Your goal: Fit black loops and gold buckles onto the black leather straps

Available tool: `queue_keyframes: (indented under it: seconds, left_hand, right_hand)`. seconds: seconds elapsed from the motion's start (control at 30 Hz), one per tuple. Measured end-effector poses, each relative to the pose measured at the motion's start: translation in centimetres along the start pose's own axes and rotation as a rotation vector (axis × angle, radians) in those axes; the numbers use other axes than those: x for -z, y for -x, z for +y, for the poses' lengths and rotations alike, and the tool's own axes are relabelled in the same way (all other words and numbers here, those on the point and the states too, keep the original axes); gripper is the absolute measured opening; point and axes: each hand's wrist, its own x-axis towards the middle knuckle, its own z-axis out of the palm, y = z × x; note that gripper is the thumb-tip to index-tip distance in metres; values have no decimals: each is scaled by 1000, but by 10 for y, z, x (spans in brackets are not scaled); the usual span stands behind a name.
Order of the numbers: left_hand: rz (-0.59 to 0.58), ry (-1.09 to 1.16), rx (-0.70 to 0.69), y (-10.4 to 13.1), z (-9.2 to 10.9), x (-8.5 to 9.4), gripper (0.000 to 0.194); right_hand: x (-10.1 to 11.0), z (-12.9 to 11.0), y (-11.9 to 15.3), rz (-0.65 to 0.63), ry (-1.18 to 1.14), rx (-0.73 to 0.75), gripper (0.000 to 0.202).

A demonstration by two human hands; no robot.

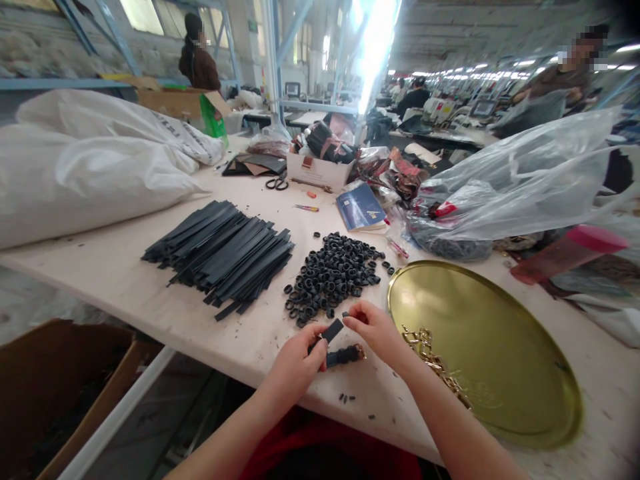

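Note:
My left hand (303,351) is closed on a dark strap (333,329), whose flat end sticks out past the fingers toward the right. Thumb and forefinger of my right hand (374,328) pinch a small dark loop (345,315) just beyond that end, seemingly apart from it. Below, a bundle of dark straps with metal buckles (345,355) lies on the table beside my left hand. A heap of dark loops (334,270) is spread in front of both hands. Left of it lies a pile of long dark strips (225,250).
A gold oval tray (520,333) with several gold metal buckles (427,350) stands at the right. Farther back are a blue booklet (361,208), black scissors (277,184) and a white box (320,172). A white sack (90,167) covers the left side; people are in the background.

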Motion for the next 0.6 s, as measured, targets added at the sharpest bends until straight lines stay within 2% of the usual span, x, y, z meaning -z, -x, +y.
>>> queue_keyframes:
  seconds: [0.13,0.2,0.33,0.5,0.6]
  left_hand:
    - [25,11,13,8,11,-5,26]
    - [35,17,27,14,15,-7,27]
    - [30,40,28,27,18,-7,28]
    - [-52,4,48,42,22,-4,25]
    - [-111,-51,26,48,26,-2,23]
  right_hand:
    - [1,-21,33,-104,-680,-218,28]
    - [-1,-29,45,-86,-827,-245,30]
    - [-4,-35,60,-48,-900,-218,28]
    - [-2,-32,71,-1,-738,-91,23]
    - [-3,-31,76,-43,-727,-85,20]
